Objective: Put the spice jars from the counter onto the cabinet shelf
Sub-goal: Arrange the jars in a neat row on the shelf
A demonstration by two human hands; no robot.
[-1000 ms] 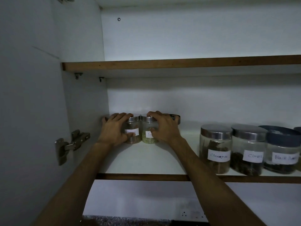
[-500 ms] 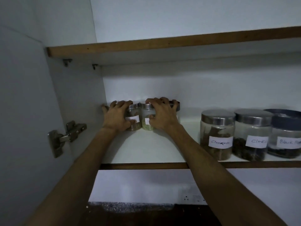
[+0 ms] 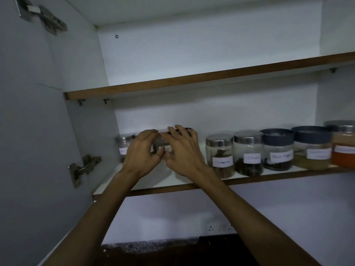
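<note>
Dim light fills a white cabinet (image 3: 192, 54) with brown-edged shelves (image 3: 192, 78). Its grey door (image 3: 28, 131) stands open at the left, carrying two metal hinges (image 3: 84, 167). Below, a white wall with a socket (image 3: 211, 227) meets a dark speckled counter (image 3: 153, 246).

Two spice jars (image 3: 124, 145) sat at the shelf's (image 3: 249, 180) left end behind both hands, with five labelled jars (image 3: 247, 152) lined along its front edge to the right.

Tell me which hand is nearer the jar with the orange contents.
Right. The right hand is a few jars left of the orange jar; the left hand is further left.
</note>
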